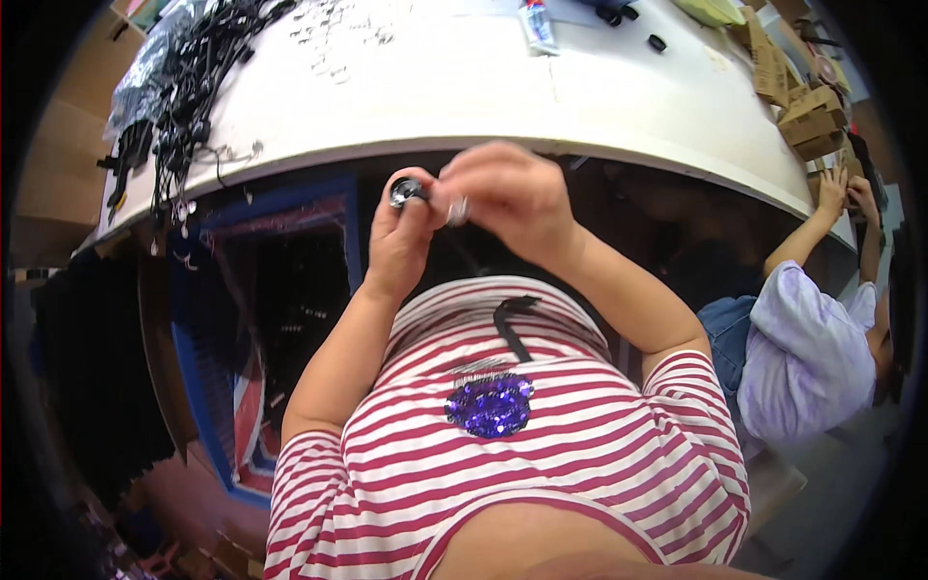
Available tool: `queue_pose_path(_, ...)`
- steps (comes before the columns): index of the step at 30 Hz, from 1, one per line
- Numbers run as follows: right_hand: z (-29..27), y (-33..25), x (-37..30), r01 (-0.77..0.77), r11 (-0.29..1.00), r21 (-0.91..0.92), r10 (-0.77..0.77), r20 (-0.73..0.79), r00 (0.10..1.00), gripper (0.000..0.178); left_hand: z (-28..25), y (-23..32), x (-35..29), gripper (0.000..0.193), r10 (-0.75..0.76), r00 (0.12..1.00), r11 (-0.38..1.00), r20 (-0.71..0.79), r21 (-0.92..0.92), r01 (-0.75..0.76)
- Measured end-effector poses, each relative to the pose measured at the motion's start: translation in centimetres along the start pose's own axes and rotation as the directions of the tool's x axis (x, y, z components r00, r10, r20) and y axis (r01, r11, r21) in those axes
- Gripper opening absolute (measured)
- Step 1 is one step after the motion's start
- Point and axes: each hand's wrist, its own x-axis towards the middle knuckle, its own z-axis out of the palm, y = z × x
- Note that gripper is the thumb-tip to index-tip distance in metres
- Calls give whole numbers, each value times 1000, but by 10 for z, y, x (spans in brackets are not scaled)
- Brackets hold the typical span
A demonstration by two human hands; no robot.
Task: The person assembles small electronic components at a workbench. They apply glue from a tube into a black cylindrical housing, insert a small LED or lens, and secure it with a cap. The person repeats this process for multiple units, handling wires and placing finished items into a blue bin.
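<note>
- Item in hand: a small round black part with a shiny glass-like face (pixel 404 189), pinched at the fingertips of my left hand (pixel 399 237). It sits in the air just below the near edge of the white curved table (pixel 483 97), in front of my striped shirt.
- Second item: a small silvery metal piece (pixel 458 210), held at the fingertips of my right hand (pixel 507 198), just beside the black part. I cannot tell whether the two touch.
- Handling, judged: the black part looks light and rigid. The polished face is likely slippery and could scratch or smudge, so I would hold it by the dark rim, not the face. The silvery piece looks tiny, stiff and easy to drop; a fingertip pinch suits it.
- Left hand pose: forearm raised from lower left, wrist straight, fingers narrowed to a pinch around the rim, thumb side toward me.
- Right hand pose: forearm comes in from the right, wrist bent inward, fingers curled and closed on the silvery piece, knuckles up. Its fingertips are partly hidden.
- Both hands meet at chest height, close together, unsupported by the table.
- Nearby: a heap of black cords with small fittings (pixel 184 77) on the table's left end, well apart from my hands.
</note>
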Motion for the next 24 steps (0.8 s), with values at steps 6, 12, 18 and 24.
queue_pose_path(6, -11, -1, 9, 432, 840, -328, -263, 451, 853, 14, 23, 31, 17, 14, 26, 999, 999, -47, 32, -24)
queue_pose_path(12, -83, 45, 83, -68, 840, -538, 58, -35, 998, 20, 26, 44, 24, 16, -6, 989, 996, -149, 85, 19)
queue_pose_path(18, -129, 127, 131, -506, 204, -838, 429, -388, 816, 33, 53, 78, 11, 11, -26, 997, 990, -76, 140, 36)
queue_pose_path(24, -132, 136, 130, -625, 490, -608, 514, -378, 770, 27, 56, 104, 9, 14, 17, 996, 910, -91, 414, 23)
